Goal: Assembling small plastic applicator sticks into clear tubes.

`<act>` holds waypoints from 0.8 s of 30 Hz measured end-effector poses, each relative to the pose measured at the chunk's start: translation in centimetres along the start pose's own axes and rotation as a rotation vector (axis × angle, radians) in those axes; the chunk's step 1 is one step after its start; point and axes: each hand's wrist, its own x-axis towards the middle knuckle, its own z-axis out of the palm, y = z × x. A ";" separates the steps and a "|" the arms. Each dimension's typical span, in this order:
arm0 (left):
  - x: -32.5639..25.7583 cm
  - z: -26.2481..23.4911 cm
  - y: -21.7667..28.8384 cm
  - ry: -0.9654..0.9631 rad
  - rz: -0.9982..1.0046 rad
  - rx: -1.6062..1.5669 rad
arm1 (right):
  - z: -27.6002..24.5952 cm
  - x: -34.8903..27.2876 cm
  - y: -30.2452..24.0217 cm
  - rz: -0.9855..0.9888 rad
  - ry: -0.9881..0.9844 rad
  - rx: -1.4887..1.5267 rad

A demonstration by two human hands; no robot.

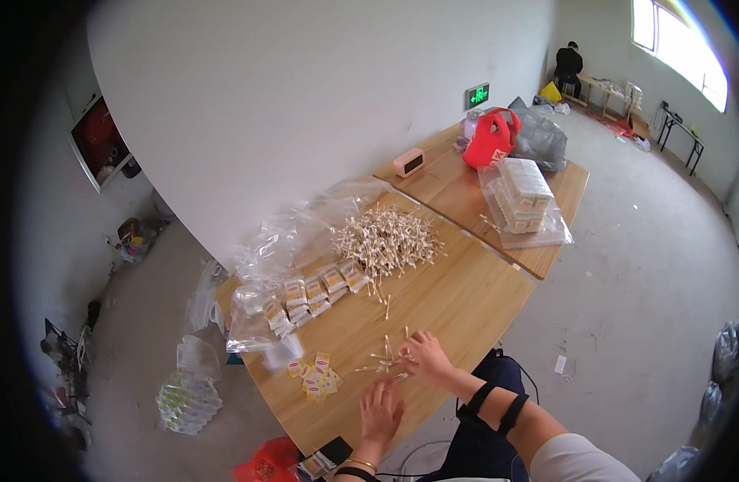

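Observation:
Loose cotton swabs [375,369] lie scattered on the wooden table [466,301] just in front of me. Over their right side my right hand [426,353] is closed, its bent fingers pinching swabs near the tabletop. My left hand [381,412] rests nearer to me, fingers stretched out and close together, beside the near ends of the swabs. A large heap of cotton swabs [389,239] covers the middle of the table farther off. Left of my hands lies a loose group of small yellow-and-white cards [315,377]. Beyond them stand rows of small filled packs [313,294].
Clear plastic bags [281,229] run along the table's wall side. A second table [446,181] holds a pink clock [410,163], a red bag [491,140] and stacked wrapped packs [524,189]. A red bag [269,460] sits below the near edge. Far off, a person [569,63] sits.

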 end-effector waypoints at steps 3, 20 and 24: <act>2.2 -1.6 -1.2 0.195 -0.113 -0.197 | -2.1 -0.4 1.1 0.117 0.009 -0.050; 10.3 0.4 -2.4 0.158 -0.082 -0.163 | -2.7 -0.6 3.3 -0.117 -0.216 -0.189; 11.9 0.1 -3.0 0.110 -0.258 -0.287 | -3.7 -1.0 4.0 -0.075 -0.197 -0.103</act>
